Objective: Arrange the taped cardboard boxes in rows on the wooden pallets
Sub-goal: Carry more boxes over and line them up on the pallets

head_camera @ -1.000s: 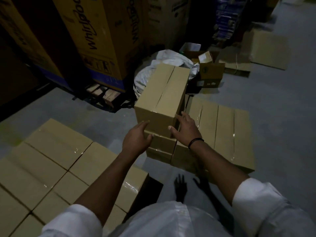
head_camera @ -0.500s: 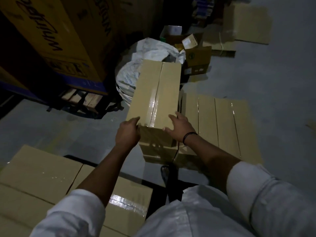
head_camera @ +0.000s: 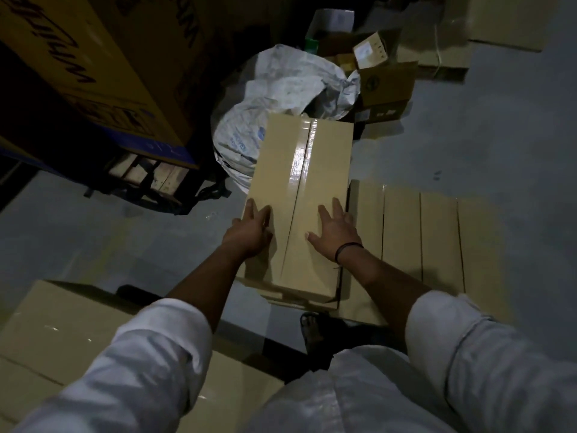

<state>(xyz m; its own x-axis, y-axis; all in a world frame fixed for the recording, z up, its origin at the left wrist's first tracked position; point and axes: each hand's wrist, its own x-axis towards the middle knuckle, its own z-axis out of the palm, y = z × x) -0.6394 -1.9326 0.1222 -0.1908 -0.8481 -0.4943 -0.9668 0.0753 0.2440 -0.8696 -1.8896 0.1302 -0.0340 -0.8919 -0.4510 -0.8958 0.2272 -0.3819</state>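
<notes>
A long taped cardboard box [head_camera: 304,170] lies on top of another box at the left end of a low row of taped boxes [head_camera: 437,239] on the floor. My left hand [head_camera: 249,231] rests flat on the top near its left edge, fingers straight. My right hand [head_camera: 335,232], with a black band on the wrist, lies flat on the right half of the same top. A second group of taped boxes [head_camera: 59,326] fills the lower left, close to my body. No pallet wood shows under either group.
A crumpled white sack [head_camera: 281,89] lies just behind the top box. Tall yellow printed cartons [head_camera: 93,57] stand on a wooden pallet [head_camera: 146,173] at the upper left. Open small cartons [head_camera: 387,85] and flat cardboard litter the far floor. My sandalled foot [head_camera: 312,329] stands between the two groups.
I have stepped closer and leaned over. Both hands moved from the near end of the top box up onto its top face and now lie flat there.
</notes>
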